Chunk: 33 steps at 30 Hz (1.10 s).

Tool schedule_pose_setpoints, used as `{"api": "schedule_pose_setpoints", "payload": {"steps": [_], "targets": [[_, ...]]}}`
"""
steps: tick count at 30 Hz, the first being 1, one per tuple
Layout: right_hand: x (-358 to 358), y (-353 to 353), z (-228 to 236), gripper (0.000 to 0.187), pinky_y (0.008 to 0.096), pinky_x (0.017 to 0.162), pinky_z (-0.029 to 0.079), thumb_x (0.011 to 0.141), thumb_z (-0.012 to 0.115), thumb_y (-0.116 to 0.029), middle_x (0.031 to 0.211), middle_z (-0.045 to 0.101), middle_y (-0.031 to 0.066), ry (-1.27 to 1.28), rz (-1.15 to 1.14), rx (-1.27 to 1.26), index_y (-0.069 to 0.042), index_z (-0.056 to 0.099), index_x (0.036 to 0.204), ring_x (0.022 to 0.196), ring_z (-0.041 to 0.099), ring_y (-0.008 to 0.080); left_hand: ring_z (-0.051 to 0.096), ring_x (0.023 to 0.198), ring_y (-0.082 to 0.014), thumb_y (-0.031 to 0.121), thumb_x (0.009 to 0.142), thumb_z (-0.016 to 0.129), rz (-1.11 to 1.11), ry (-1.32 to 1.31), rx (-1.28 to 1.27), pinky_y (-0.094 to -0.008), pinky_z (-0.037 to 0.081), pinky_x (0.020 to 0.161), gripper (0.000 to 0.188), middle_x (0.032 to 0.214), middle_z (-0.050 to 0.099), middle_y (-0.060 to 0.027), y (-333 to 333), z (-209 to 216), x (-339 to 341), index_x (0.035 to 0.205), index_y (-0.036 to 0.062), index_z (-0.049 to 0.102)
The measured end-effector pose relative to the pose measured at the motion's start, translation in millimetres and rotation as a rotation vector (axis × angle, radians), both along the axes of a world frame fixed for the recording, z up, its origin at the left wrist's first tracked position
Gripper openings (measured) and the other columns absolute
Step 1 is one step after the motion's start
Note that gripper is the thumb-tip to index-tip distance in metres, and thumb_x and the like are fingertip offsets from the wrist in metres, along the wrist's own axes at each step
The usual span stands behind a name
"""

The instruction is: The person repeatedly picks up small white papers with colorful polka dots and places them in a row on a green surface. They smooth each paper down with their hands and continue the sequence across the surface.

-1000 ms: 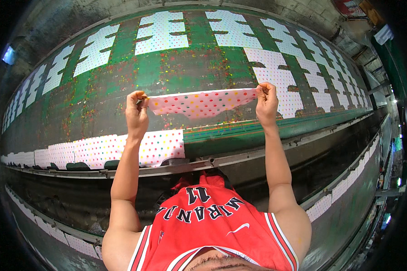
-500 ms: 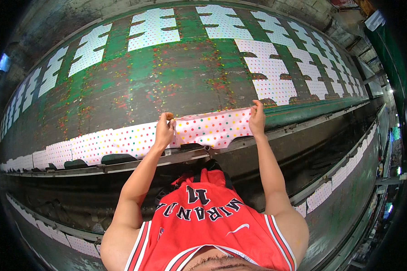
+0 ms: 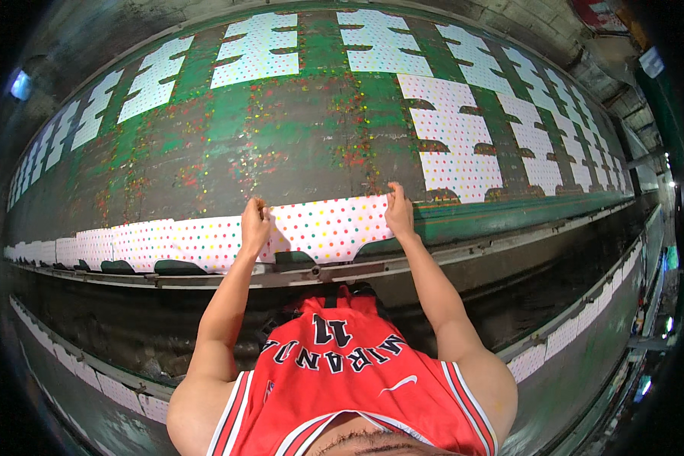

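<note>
A white fabric piece with multicoloured polka dots (image 3: 328, 226) lies along the near edge of a long green printing table (image 3: 296, 163), its curved cut-outs facing me. My left hand (image 3: 255, 221) pinches its upper left corner, fingers closed. At the upper right corner my right hand (image 3: 399, 210) grips the same piece between thumb and fingers. The cloth is stretched flat between both hands, its lower edge near the table's metal rail. To the left of my left hand, more dotted fabric pieces (image 3: 175, 242) hang or lie along the same edge.
Dotted cut pieces (image 3: 456, 144) lie in rows on the table's right half and far side (image 3: 258, 49). Paint specks cover the green surface. A metal rail (image 3: 463, 249) runs along the near edge. Behind me on both sides stands another table with dotted pieces (image 3: 577, 323).
Both hands have shifted left with the dotted fabric piece. Its folded upper edge now lies flatter on the table, and the view has turned slightly.
</note>
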State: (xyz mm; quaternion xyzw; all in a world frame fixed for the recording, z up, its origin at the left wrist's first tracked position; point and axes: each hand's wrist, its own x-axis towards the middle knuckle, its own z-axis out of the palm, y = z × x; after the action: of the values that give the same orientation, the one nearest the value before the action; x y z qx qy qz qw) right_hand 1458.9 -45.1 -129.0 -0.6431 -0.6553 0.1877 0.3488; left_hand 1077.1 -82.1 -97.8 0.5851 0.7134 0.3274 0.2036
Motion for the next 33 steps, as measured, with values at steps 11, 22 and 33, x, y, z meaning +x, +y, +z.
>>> {"api": "schedule_pose_setpoints", "payload": {"steps": [11,22,33], "targets": [[47,-15,28,0.033,0.0443,0.076,0.051,0.096,0.061,-0.015,0.096,0.062,0.015,0.072,0.153,-0.204,-0.004,0.052,0.126,0.087,0.062,0.0344,0.064,0.076,-0.03,-0.001,0.09,0.062,0.12,-0.038,0.114,-0.0397,0.049,0.066,0.012,0.09,0.064,-0.0154,-26,36,62,0.101,-0.0015,0.059],[27,-44,33,0.033,0.0478,0.078,0.052,0.093,0.061,-0.013,0.106,0.064,0.0197,0.02,0.21,-0.116,-0.005,0.051,0.124,0.094,0.065,0.0386,0.063,0.085,-0.0354,0.007,0.089,0.063,-0.544,0.088,0.037,-0.046,0.046,0.08,0.021,0.096,0.064,-0.0161,-41,29,158,0.11,0.0032,0.059],[6,-84,15,0.024,0.0483,0.072,0.055,0.096,0.056,-0.013,0.102,0.067,0.0198,-0.053,0.068,-0.004,-0.006,0.053,0.119,0.088,0.068,0.0397,0.063,0.084,-0.0321,0.01,0.091,0.06,-0.789,0.115,0.172,-0.0439,0.043,0.081,0.02,0.096,0.063,-0.0131,-45,31,155,0.11,0.0034,0.057]]}}
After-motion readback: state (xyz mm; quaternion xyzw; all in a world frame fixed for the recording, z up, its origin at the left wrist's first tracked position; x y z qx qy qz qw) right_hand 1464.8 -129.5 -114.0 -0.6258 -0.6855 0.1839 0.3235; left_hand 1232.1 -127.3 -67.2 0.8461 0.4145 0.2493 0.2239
